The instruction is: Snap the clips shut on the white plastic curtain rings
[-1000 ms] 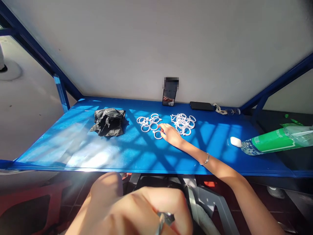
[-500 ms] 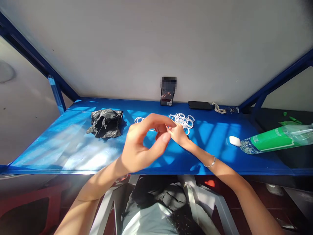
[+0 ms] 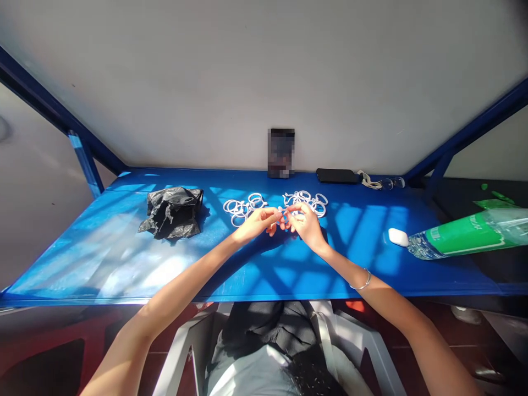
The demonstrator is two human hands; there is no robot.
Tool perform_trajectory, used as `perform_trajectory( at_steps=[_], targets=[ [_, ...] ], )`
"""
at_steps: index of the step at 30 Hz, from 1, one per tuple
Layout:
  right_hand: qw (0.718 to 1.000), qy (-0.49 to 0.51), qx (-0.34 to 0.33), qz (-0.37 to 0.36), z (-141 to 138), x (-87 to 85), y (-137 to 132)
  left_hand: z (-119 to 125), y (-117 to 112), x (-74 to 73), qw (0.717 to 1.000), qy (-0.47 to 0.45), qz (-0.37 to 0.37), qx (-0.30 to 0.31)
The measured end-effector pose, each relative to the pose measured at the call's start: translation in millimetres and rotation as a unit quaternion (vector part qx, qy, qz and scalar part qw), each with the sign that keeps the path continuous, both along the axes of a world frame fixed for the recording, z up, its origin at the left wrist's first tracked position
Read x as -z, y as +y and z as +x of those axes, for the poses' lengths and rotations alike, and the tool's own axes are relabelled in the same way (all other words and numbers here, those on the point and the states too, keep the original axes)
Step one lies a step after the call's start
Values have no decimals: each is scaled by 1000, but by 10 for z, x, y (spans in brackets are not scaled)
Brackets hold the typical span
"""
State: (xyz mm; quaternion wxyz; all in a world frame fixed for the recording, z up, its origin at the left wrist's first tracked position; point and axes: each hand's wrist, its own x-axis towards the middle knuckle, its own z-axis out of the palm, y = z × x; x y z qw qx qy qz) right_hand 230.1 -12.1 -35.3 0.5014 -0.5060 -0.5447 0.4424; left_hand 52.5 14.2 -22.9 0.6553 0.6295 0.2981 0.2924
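Observation:
My left hand (image 3: pixel 256 222) and my right hand (image 3: pixel 306 224) meet fingertip to fingertip above the blue table (image 3: pixel 251 269). Both are closed in a pinch on a small white plastic ring (image 3: pixel 282 211), mostly covered by the fingers. Just behind the left hand, several white rings (image 3: pixel 236 207) lie in a loose group. A denser pile of similar white rings (image 3: pixel 317 204) is behind the right hand, which partly hides it. These rings look like curtain rings with a small eyelet.
A crumpled black plastic bag (image 3: pixel 175 212) sits at the left. A phone (image 3: pixel 281 154) leans on the wall, and a black phone (image 3: pixel 337 176) lies beside glasses (image 3: pixel 388 183). At the right are a white earbud case (image 3: pixel 398 237) and a green-labelled bottle (image 3: pixel 466 235).
My left hand has dropped from close to the camera down to the table, meeting my right hand. The left group of rings is now less covered.

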Motion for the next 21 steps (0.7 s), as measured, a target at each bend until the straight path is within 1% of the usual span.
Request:
perform_trajectory(
  at_steps=[2,4,6,8,13,17,21],
  targets=[
    [999,17,-39,-23,7,-21,-26,-4,-7,25,1000,-7,-8,-1],
    [991,41,-106,-66,20,-47,-53,-11,-8,59,1000,-4,-9,1],
    [975,76,-175,-113,31,-67,-81,-12,-16,87,1000,-3,-20,10],
    [959,110,-221,-135,35,-75,-103,-2,-38,96,998,-17,-47,22],
    [934,180,-277,-136,12,-17,-120,41,-120,57,989,-67,-126,34],
    [919,211,-299,-147,-12,57,-111,75,-160,63,983,-98,-152,31],
    [911,238,-297,-160,-20,80,-97,106,-167,98,976,-132,-166,41]
  ],
)
